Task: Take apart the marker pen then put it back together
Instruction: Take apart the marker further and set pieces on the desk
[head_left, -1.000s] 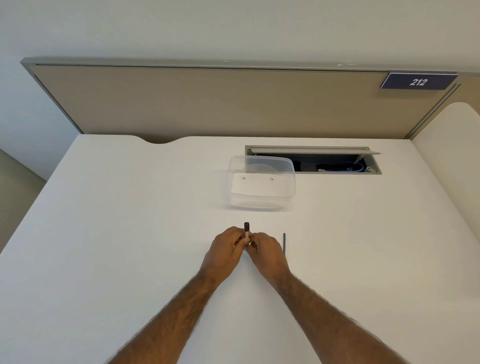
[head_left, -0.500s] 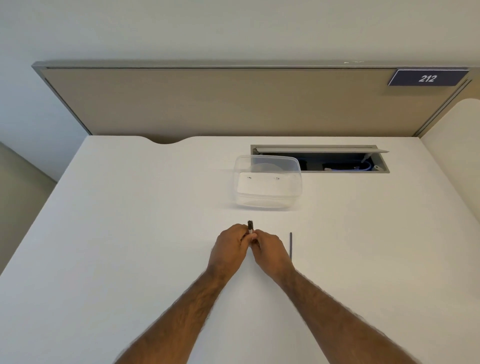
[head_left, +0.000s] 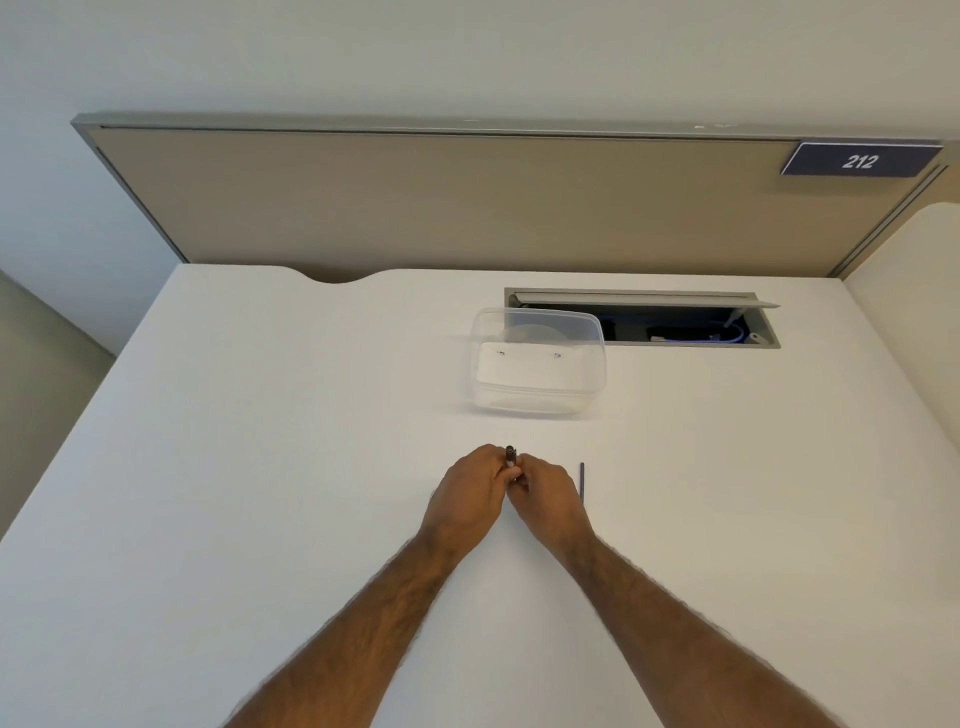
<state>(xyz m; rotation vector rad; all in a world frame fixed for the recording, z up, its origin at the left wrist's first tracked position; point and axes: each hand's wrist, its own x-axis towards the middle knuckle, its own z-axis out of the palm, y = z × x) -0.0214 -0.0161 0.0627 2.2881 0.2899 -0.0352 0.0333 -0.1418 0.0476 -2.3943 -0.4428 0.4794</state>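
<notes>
The marker pen (head_left: 510, 457) is held upright between both hands over the white desk (head_left: 260, 467); only its dark top end and a bit of pale barrel show above the fingers. My left hand (head_left: 467, 491) wraps it from the left and my right hand (head_left: 548, 493) pinches it from the right, fingertips touching. A thin dark rod (head_left: 582, 483), apparently the pen's ink core, lies on the desk just right of my right hand, pointing away from me.
A clear plastic container (head_left: 537, 364) stands beyond the hands. Behind it an open cable hatch (head_left: 675, 325) is sunk into the desk. A beige partition (head_left: 415, 202) with a "212" sign (head_left: 860, 161) closes the far edge.
The hands stay together on the pen in nearly the same grip. Only the camera view has shifted slightly.
</notes>
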